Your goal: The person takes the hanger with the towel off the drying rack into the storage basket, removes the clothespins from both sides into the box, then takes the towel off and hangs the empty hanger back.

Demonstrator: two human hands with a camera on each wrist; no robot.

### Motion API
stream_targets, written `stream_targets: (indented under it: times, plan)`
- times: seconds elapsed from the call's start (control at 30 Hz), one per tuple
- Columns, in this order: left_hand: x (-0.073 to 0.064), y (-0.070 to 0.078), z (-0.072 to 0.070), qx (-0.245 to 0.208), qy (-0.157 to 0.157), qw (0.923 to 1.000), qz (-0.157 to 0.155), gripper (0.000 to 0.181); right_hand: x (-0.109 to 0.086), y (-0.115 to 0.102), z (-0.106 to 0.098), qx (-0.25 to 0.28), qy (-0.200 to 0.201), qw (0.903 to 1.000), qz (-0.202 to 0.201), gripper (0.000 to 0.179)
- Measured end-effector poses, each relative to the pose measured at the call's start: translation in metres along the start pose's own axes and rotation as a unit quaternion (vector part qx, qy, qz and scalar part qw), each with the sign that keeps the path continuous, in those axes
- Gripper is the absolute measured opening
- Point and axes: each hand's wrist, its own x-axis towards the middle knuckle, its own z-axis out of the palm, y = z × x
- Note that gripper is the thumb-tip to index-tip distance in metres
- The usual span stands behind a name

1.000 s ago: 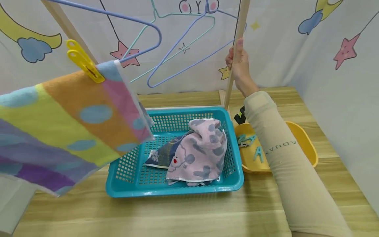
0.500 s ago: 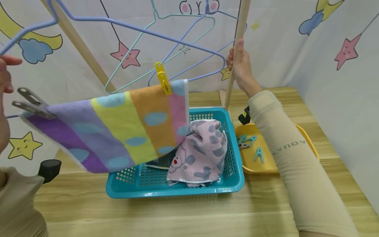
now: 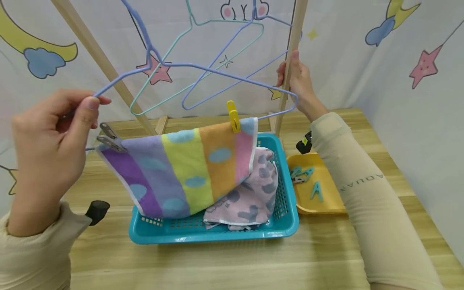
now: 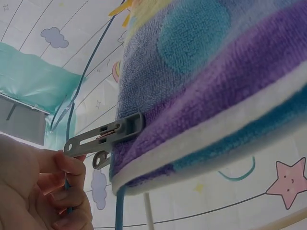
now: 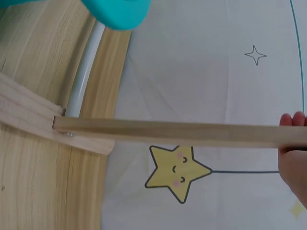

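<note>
My left hand [image 3: 54,145] pinches the left shoulder of a blue-purple clothes hanger [image 3: 217,72] between thumb and fingers. Over the hanger's lower bar hangs a striped towel [image 3: 188,169] with blue dots. A grey clothespin [image 3: 112,139] clips its left corner, a yellow clothespin [image 3: 233,117] its right end. In the left wrist view the grey clothespin [image 4: 105,135] sits close beside my fingertips. On the right, my right hand [image 3: 301,84] grips a wooden post [image 3: 290,68] of the rack; the right wrist view shows fingers wrapped round the post [image 5: 192,133].
Below the towel stands a teal basket [image 3: 214,237] with a pink-and-grey towel [image 3: 253,201] in it. A yellow tray [image 3: 330,201] to its right holds several green clothespins [image 3: 316,190]. Behind hang a green hanger [image 3: 159,60] and another blue hanger [image 3: 224,48].
The striped towel on its hanger has swung in from the left toward the middle, over the basket. My left hand has come into view holding the hanger. The right hand stays on the post.
</note>
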Motion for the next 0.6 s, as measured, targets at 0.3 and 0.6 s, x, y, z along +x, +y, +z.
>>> stream_targets:
  times: [0.3, 0.6]
  plan:
    - [-0.006, 0.000, 0.015, 0.012, -0.050, 0.9986, -0.013, 0.020, -0.006, -0.010, -0.032, 0.031, -0.053, 0.9979, 0.021, 0.036]
    - [-0.005, -0.003, 0.015, 0.025, -0.061, 0.9977, -0.016, 0.019, -0.021, -0.029, -0.053, 0.053, 0.014, 0.9974, 0.047, 0.023]
